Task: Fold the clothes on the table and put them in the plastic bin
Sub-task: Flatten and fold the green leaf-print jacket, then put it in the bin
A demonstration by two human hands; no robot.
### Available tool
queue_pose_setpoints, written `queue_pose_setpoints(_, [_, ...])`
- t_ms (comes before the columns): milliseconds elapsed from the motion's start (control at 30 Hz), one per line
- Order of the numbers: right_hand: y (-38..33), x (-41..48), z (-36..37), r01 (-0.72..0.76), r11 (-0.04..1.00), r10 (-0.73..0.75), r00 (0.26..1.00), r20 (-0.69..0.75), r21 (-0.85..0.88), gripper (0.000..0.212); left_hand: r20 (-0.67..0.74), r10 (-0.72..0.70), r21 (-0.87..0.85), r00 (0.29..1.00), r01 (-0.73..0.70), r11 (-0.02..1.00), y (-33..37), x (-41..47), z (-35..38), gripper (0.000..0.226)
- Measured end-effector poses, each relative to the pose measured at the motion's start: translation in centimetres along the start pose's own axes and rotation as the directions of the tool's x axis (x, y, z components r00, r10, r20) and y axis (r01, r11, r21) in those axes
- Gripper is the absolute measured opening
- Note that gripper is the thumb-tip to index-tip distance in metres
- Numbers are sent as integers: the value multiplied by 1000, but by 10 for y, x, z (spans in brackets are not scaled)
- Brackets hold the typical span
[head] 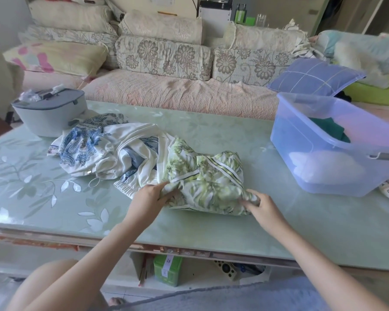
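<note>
A crumpled green leaf-print garment (pixel 208 182) lies on the pale green table (pixel 279 212) in front of me. My left hand (pixel 149 197) pinches its near left edge and my right hand (pixel 262 205) grips its near right corner. Behind and to the left lies a heap with a white garment (pixel 130 151) and a blue-patterned white garment (pixel 81 142). The clear bluish plastic bin (pixel 301 140) stands at the right of the table, with a dark green folded item (pixel 326 127) and something white inside.
A grey lidded appliance (pixel 50 113) stands at the table's far left. A sofa with floral cushions (pixel 164 55) runs behind the table, and a blue checked pillow (pixel 314 77) lies behind the bin. A green box (pixel 167 270) sits on the shelf under the table.
</note>
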State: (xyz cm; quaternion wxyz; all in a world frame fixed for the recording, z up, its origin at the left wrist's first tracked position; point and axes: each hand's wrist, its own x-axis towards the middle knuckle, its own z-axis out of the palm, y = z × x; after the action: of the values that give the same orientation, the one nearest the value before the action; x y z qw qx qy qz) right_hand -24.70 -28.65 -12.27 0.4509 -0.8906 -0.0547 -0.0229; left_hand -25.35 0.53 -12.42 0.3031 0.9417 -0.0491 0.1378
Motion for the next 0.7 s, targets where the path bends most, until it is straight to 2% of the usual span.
queue_pose_setpoints(67, [-2,2,-1,-48,995,50,999,-21,86,42,69,-152,-60,986,156,986,7,6,-3,29])
queue_pose_setpoints(133, [-2,7,3,-86,996,87,995,-50,27,47,117,-239,-64,964,247,967,5,12,2,36])
queue_pose_setpoints(233, [-1,13,15,-177,961,156,981,-112,-215,45,182,-313,27,932,313,949,-3,16,13,43])
queue_pose_setpoints(367, [-4,7,29,-178,879,97,975,-200,-442,23,72,-334,42,940,332,942,4,13,16,37])
queue_pose_setpoints(400, [-5,4,30,-150,883,48,971,-232,-444,24,4,-270,14,963,270,963,7,11,15,39])
queue_pose_setpoints(433, [-3,1,31,-91,892,-33,964,-264,-443,38,-84,-143,-13,986,142,990,6,9,15,46])
queue_pose_setpoints(467, [-3,-3,30,8,884,-147,954,-263,-467,55,-170,46,-8,984,-48,999,6,7,13,52])
queue_pose_setpoints(500, [-1,-5,29,141,846,-298,925,-235,-515,66,-211,239,19,948,-241,970,4,5,12,50])
queue_pose_setpoints(533, [2,-6,26,266,775,-423,892,-158,-574,71,-177,394,35,902,-395,918,3,1,11,42])
queue_pose_setpoints(567, [3,-7,23,366,701,-494,869,-45,-612,71,-88,479,32,874,-478,878,3,-2,10,32])
queue_pose_setpoints(600, [4,-8,20,439,662,-506,860,70,-607,66,24,488,11,872,-489,872,4,-6,8,32])
queue_pose_setpoints(633, [4,-10,17,463,688,-455,875,165,-558,59,126,447,-17,885,-449,893,3,-9,8,43])
queue_pose_setpoints(700, [2,-14,7,396,792,-294,915,277,-465,49,235,403,12,884,-417,909,-7,-10,11,64])
